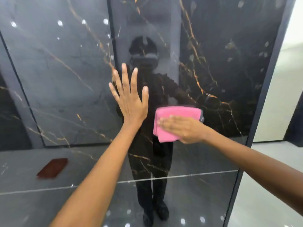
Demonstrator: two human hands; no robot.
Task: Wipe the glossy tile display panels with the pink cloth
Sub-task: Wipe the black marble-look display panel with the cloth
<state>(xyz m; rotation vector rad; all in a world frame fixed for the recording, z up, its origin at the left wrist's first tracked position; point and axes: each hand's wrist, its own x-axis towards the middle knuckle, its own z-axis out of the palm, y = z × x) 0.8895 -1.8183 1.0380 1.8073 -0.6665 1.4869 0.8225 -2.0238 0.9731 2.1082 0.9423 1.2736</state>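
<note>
From the head camera, the right hand (182, 128) is pressing a folded, soft pink cloth (173, 122) flat against the glossy black marble-patterned tile display panel (221, 63), its fingers lying straight and close together across the cloth's lower half rather than curling round it; holding it this way is probably spreading the pressure over the whole pad, so it wipes evenly. The cloth is sitting on the panel at about mid-height, just right of the person's dark reflection. The left hand (129, 99) is lying open on the same panel just left of the cloth, fingers spread and pointing up, gripping nothing; it appears to be bracing the body, or steadying the panel, while the other hand is working. A dark frame edge (268, 79) is running down the panel's right side. A reddish-brown flat rectangle (52, 167) is showing low on the left, seemingly a reflection. No containers are showing in this view.
</note>
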